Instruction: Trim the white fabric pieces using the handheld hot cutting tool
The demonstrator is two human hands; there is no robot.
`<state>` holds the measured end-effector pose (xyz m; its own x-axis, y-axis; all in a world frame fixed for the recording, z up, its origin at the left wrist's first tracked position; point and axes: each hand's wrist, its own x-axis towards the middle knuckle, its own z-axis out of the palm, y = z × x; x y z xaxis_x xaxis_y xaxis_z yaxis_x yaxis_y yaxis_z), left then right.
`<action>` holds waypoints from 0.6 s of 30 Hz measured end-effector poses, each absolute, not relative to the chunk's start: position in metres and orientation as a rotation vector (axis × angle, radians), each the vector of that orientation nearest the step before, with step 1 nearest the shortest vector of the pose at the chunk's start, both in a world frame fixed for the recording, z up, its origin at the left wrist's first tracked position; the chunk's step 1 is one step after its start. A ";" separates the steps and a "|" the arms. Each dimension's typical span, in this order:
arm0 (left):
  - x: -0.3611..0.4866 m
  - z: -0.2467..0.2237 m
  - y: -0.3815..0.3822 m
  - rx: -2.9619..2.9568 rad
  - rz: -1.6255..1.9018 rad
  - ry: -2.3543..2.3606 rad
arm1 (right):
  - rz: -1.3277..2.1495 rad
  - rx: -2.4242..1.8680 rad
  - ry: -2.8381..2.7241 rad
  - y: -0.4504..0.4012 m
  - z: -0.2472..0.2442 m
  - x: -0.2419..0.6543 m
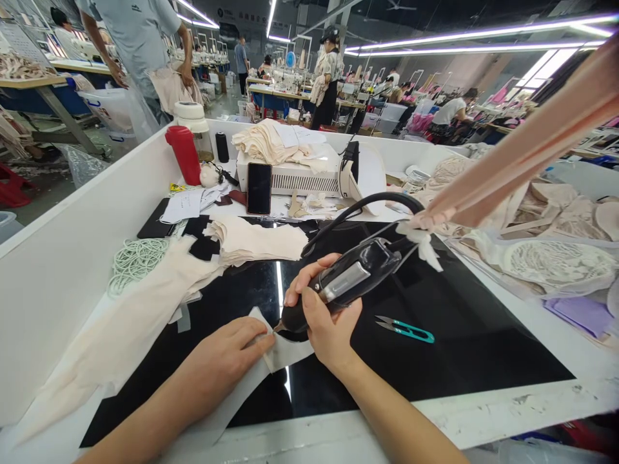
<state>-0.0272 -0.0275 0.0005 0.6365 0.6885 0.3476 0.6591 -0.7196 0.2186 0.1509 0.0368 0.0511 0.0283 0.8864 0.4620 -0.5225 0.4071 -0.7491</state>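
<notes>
Black panel: right hand grips tool; left hand, unclenched, presses cloth. Best: cloth flat, tool steady.

Head view looks forward and down, worktable close.

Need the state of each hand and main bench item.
Right hand: gripping black tool
Left hand: fingers resting on white piece
Black tool: tip at white piece; power unclear
Snips: lying, blades apart
Phone: propped upright, screen dark
Jar: lid on
Red tumbler: standing
Green cord: loosely heaped
</notes>
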 end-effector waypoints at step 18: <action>-0.012 0.011 -0.030 2.706 0.563 1.098 | 1.125 -0.455 -1.077 0.033 0.053 0.165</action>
